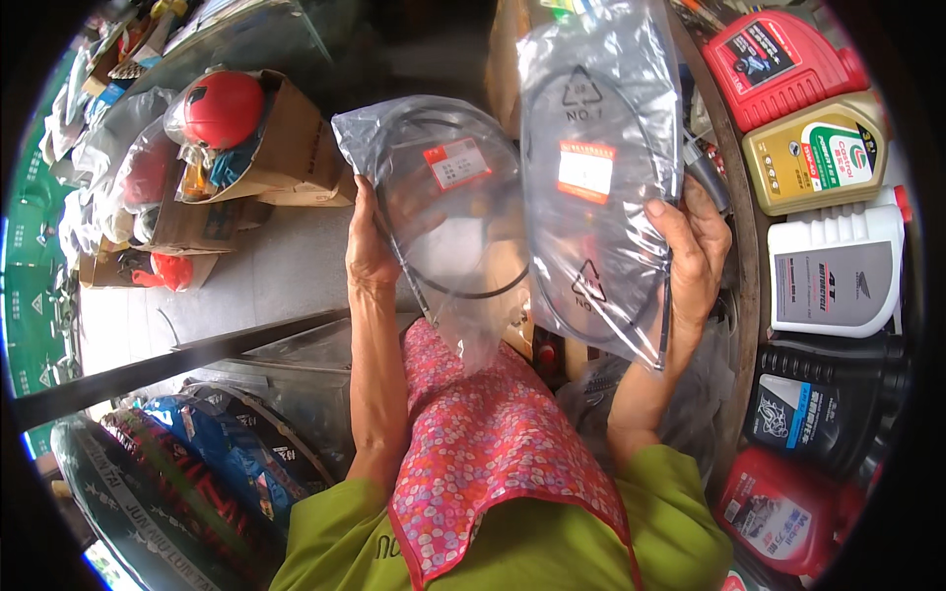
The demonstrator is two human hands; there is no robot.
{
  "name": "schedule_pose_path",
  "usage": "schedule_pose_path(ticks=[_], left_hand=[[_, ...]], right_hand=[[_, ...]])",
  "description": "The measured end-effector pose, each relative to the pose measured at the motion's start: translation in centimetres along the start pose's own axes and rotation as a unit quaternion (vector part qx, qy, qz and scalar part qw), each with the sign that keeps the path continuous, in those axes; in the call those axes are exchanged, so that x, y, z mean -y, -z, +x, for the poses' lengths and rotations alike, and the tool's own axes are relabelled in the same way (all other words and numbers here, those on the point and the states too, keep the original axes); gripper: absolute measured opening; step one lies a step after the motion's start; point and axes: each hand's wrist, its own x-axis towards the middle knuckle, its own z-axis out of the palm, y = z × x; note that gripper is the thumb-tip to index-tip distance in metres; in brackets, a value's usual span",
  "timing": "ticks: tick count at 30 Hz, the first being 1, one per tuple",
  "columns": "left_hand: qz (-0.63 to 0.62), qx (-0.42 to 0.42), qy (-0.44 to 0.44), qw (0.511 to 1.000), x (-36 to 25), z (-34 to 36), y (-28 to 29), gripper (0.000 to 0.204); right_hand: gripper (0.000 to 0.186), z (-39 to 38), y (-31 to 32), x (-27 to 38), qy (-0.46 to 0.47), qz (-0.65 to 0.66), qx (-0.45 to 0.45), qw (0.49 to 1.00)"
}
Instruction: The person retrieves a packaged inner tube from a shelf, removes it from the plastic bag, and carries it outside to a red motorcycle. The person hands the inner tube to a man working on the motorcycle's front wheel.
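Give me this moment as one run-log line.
left hand: holds clear bag with coiled black cable | right hand: holds second clear cable bag | both raised side by side | oil bottles at right

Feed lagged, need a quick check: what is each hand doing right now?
Left hand: closed on the left clear bag with a coiled black cable.
Right hand: closed on the right clear cable bag.
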Motion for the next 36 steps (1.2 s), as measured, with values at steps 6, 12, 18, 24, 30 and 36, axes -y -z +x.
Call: schedule_pose_path(ticks=[6, 12, 18, 24, 30, 36], left_hand=[[-0.034, 0.021, -0.050, 0.998, -0.6, -2.7, 1.3, 0.070], [0.023, 0.054, -0.064, 0.996, -1.7, -3.2, 1.0, 0.061], [0.072, 0.084, -0.091, 0.990, -3.1, -4.0, 1.2, 0.055], [-0.066, 0.076, -0.092, 0.991, -2.9, -4.0, 3.4, 0.049], [-0.036, -0.043, -0.115, 0.992, -3.2, -3.9, 4.8, 0.051], [-0.050, -0.052, -0.104, 0.992, -2.9, -3.2, 6.5, 0.055]], right_hand=[[0.030, -0.9, 1.0, 0.6, 0.010, -0.018, -0.008, 1.000], [0.043, -1.9, 3.7, 0.8, -0.025, 0.021, 0.013, 0.999], [0.046, -1.4, 3.7, -0.4, -0.009, 0.020, -0.025, 0.999], [0.031, -1.4, 2.4, 1.3, 0.028, -0.054, -0.095, 0.994], [0.032, -0.9, 2.5, 0.0, 0.029, -0.056, -0.100, 0.993], [0.038, -1.0, 2.3, -0.9, -0.039, 0.062, -0.065, 0.995]])
